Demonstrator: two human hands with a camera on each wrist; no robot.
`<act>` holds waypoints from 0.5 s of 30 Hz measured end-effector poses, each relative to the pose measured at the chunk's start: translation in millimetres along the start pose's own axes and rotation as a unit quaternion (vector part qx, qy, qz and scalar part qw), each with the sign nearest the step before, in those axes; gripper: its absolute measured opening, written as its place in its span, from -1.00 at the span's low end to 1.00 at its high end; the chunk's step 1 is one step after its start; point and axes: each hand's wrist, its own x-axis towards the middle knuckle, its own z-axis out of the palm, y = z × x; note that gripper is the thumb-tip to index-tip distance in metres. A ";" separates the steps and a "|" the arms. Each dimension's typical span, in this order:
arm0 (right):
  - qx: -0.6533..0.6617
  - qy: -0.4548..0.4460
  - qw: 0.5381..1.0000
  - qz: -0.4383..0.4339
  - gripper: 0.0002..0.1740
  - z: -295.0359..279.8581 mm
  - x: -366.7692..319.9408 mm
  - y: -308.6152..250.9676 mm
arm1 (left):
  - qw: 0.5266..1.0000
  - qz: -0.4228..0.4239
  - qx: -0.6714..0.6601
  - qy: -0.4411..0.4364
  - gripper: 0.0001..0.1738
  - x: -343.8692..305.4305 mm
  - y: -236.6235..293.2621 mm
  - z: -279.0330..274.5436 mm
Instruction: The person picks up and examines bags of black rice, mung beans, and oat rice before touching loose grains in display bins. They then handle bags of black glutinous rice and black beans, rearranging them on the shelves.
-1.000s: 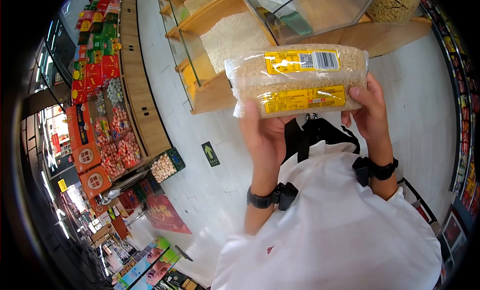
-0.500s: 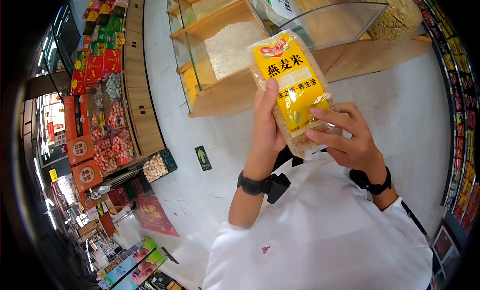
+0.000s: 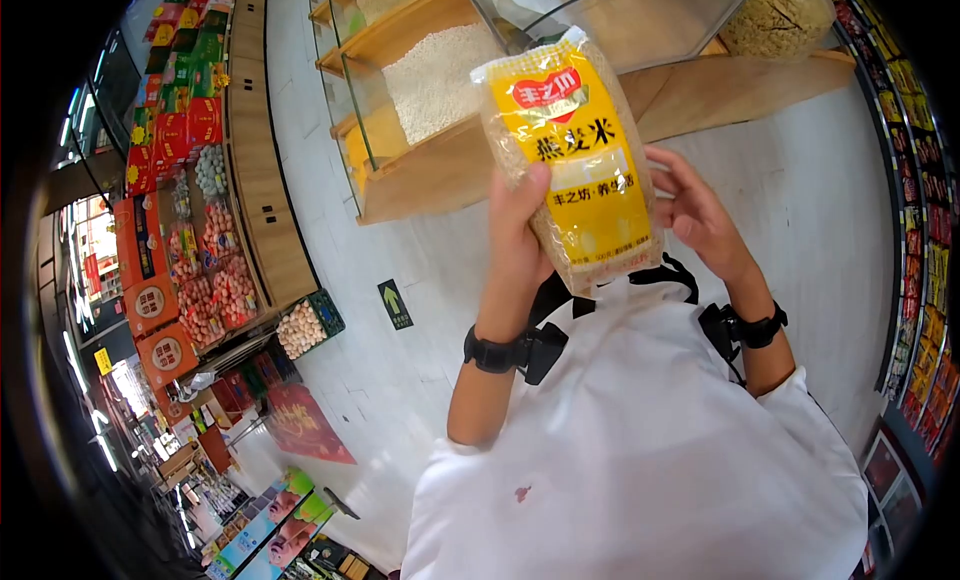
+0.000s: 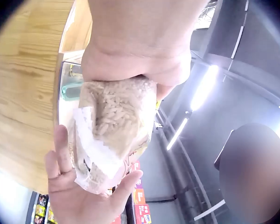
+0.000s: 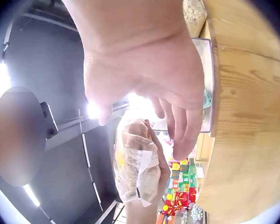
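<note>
A clear plastic bag of oat rice (image 3: 590, 215) with a yellow front label stands nearly upright in front of the chest, its label toward the head camera. My left hand (image 3: 517, 220) grips it by the left side, thumb over the label and the other fingers hidden behind. Beside the bag's right edge, my right hand (image 3: 705, 220) is held with fingers loosely spread and nothing in it. In the right wrist view this right hand (image 5: 144, 77) hangs apart from the bag (image 5: 137, 163). The left wrist view shows pale grains through the bag's end (image 4: 116, 116).
Beyond the bag stands a wooden bin (image 3: 430, 175) with glass dividers and white grain (image 3: 440, 85). A clear-walled compartment (image 3: 640, 25) and a large bag of flakes (image 3: 780, 25) are to its right. Packaged goods (image 3: 920, 200) line the right edge; fruit bags (image 3: 215, 290) lie left.
The bag was first held sideways in both hands, back label showing. It has been turned upright with its front toward the head camera, and the right hand has let go and moved right.
</note>
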 end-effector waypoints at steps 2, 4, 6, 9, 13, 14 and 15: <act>-0.029 -0.021 0.999 -0.012 -0.07 -1.2 -1.4 10.4 | 1.000 0.009 -0.011 -0.019 -0.43 0.0 -3.1 0.9; 0.023 -0.036 0.999 -0.015 -0.07 8.5 -0.7 -0.7 | 0.999 0.018 -0.022 -0.037 -0.42 -0.1 -6.2 -0.2; 0.079 -0.082 0.988 0.104 -0.14 9.5 -1.7 -9.9 | 0.999 0.035 0.001 -0.028 -0.40 -0.3 -10.2 -2.2; 0.005 -0.044 0.993 0.113 -0.26 9.6 1.6 -6.9 | 0.999 0.029 -0.029 -0.018 -0.39 2.4 -18.0 -7.6; 0.006 -0.027 0.992 0.126 -0.37 8.3 3.6 -5.7 | 0.999 0.039 -0.024 -0.018 -0.38 6.8 -21.0 -10.1; 0.000 -0.027 0.991 0.132 -0.39 5.4 4.5 -6.1 | 0.999 0.028 -0.024 -0.003 -0.37 7.5 -19.4 -7.3; -0.005 -0.027 0.990 0.139 -0.41 4.3 4.1 -6.2 | 1.000 0.016 -0.023 0.013 -0.36 7.9 -17.4 -4.0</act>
